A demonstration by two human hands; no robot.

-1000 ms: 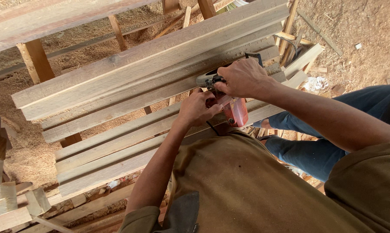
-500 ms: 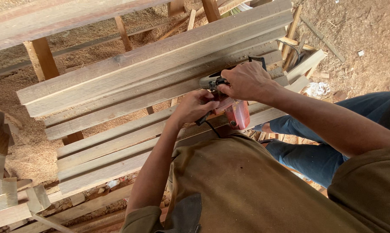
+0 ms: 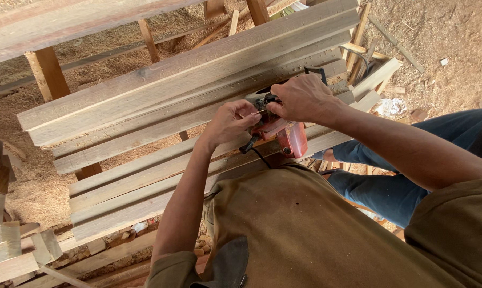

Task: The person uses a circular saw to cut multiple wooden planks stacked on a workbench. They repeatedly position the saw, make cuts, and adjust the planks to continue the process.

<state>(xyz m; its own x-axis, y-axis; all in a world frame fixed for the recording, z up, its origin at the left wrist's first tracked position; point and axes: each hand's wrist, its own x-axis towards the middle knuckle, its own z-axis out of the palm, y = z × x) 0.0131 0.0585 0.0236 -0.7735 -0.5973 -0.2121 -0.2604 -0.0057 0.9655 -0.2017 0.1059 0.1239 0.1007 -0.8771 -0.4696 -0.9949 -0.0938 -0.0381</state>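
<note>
Head view, looking down over the person's chest. The left hand (image 3: 231, 121) is curled, its fingertips pinched together against the front of a red power tool (image 3: 281, 133), at the metal part just beside the other hand. The right hand (image 3: 300, 97) lies over the top of the same tool, fingers bent and closed on its dark upper housing; the two hands nearly touch above it. The tool thus sits directly under and between the hands, resting on the wooden planks (image 3: 187, 101) close to the person's body.

The tool has a red plastic body, scuffed and dusty, with a dark grey or black upper part mostly hidden by the right hand. A black handle or knob (image 3: 247, 145) sticks out below the left hand, and a black cord (image 3: 261, 158) runs from it toward the olive-brown shirt (image 3: 305, 229). What the fingertips pinch is too small to tell.

Outward from the hands, the long pale planks lie side by side in a stack, running diagonally from beyond the right hand to below the left forearm. Under them stand reddish-brown upright posts (image 3: 49, 72) of a wooden frame. To the left of the left arm, short offcuts (image 3: 17, 245) are piled. Beyond the right hand lie loose wood scraps (image 3: 377, 74) on the sawdust-covered ground (image 3: 454, 48). Beside the right forearm, a leg in blue jeans (image 3: 411, 160) is seen.
</note>
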